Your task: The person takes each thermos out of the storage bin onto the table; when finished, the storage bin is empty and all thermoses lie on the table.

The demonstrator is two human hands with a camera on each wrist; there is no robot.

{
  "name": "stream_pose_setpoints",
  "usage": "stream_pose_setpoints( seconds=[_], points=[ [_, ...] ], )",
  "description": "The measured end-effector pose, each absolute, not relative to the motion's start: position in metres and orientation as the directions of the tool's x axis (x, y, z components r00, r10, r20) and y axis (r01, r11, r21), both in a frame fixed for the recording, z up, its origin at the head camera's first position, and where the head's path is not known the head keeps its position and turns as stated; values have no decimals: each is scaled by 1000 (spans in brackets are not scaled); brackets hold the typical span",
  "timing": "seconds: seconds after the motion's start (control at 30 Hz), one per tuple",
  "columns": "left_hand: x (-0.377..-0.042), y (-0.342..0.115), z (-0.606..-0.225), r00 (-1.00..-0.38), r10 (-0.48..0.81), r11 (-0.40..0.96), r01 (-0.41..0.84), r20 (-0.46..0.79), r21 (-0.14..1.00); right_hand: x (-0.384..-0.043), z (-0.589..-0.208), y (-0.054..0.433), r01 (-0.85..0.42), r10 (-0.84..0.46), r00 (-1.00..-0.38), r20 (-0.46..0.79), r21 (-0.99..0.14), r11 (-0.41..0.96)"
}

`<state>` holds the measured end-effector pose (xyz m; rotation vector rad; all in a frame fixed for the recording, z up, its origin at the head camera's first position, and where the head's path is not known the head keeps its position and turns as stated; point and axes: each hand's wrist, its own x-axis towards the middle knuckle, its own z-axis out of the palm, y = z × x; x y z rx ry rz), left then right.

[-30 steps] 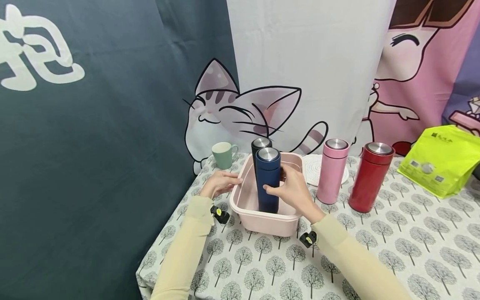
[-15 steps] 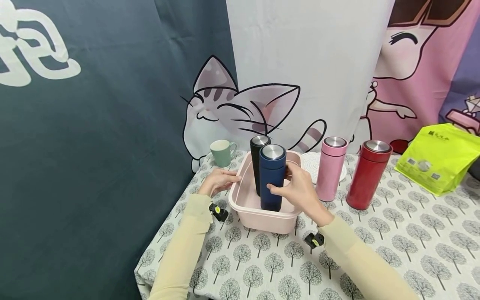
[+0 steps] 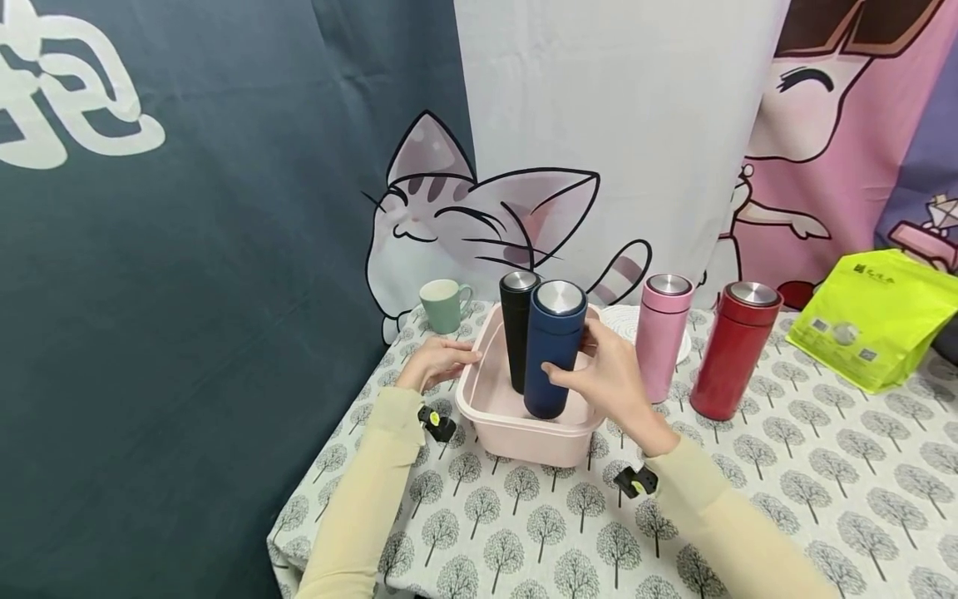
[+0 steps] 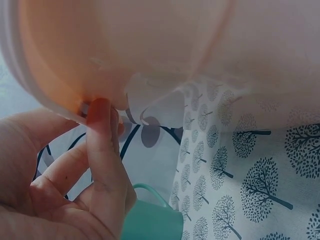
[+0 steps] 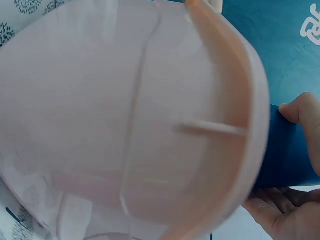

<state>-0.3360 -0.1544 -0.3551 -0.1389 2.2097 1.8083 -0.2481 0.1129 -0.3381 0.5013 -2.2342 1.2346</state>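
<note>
A pink plastic basin (image 3: 524, 445) stands on the table, and my left hand (image 3: 437, 363) holds its left rim. The left wrist view shows fingers (image 4: 102, 150) of that hand pinching the rim. My right hand (image 3: 609, 378) grips a navy blue thermos bottle (image 3: 550, 358) with a steel-topped lid, thumb on the near side. The bottle leans slightly right, its base inside the basin's outline. Behind it a black thermos bottle (image 3: 515, 341) stands in the basin, partly hidden. In the right wrist view the basin wall covers the lower part of the blue bottle (image 5: 285, 155).
Right of the basin stand a pink thermos bottle (image 3: 662, 341) and a red one (image 3: 737, 353). A round white woven mat (image 3: 621, 323) lies behind the pink bottle. A green mug (image 3: 441, 308) is at the back left, a lime-green bag (image 3: 871, 320) at far right.
My right hand has moved the blue thermos bottle right and slightly up within the basin, exposing more of the black one. The left hand has stayed on the rim.
</note>
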Motion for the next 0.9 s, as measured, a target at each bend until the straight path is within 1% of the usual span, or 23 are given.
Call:
stream_pose_setpoints(
  seconds=[0.17, 0.47, 0.6, 0.73, 0.9],
  points=[
    [-336, -154, -354, -959, 114, 200, -234, -259, 951, -246, -331, 117, -575, -42, -759, 650, -638, 513],
    [-334, -154, -354, -958, 104, 232, -238, -267, 943, -238, -320, 126, -603, 11, -730, 683, -651, 461],
    [-334, -153, -354, -958, 111, 231, -235, -265, 944, -234, -314, 134, -594, 44, -729, 683, -663, 456],
    [-335, -153, -354, -957, 112, 219, -238, -267, 946, -231, -307, 140, -594, 83, -729, 679, -689, 415],
    [-335, -154, -354, -958, 100, 215, -243, -269, 946, -227, -301, 148, -640, 117, -683, 721, -668, 380]
  ],
)
